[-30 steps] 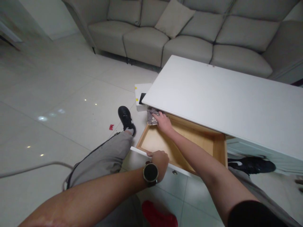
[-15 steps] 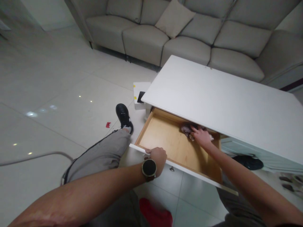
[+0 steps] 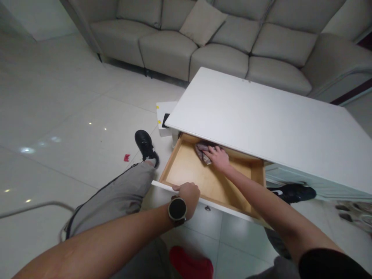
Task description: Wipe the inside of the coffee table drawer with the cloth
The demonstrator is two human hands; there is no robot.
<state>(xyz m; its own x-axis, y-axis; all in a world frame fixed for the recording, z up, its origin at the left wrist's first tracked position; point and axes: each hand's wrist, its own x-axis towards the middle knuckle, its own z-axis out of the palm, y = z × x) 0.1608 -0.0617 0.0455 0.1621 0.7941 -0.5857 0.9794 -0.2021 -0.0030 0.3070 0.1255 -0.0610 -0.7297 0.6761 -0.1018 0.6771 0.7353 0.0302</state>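
A wooden drawer (image 3: 186,166) with a white front is pulled out of a white coffee table (image 3: 255,112). My left hand (image 3: 188,195), with a watch on its wrist, is closed over the top edge of the drawer front, left of a small metal knob (image 3: 207,208). Inside the drawer, near its back, my right hand (image 3: 218,158) presses on a crumpled brown patterned cloth (image 3: 201,150). The cloth lies against the drawer bottom under my fingers, so part of it is hidden.
Behind the table stands a long grey sofa (image 3: 165,46) with a cushion (image 3: 202,22). A white box (image 3: 165,131) with a dark flat item on it sits by the table's left end. A red scrap (image 3: 126,157), a hose (image 3: 37,205) and a red object (image 3: 190,263) are on the tiled floor.
My right hand has slid the cloth leftward along the back of the drawer. My left hand keeps its hold on the drawer front. The whole view has shifted slightly.
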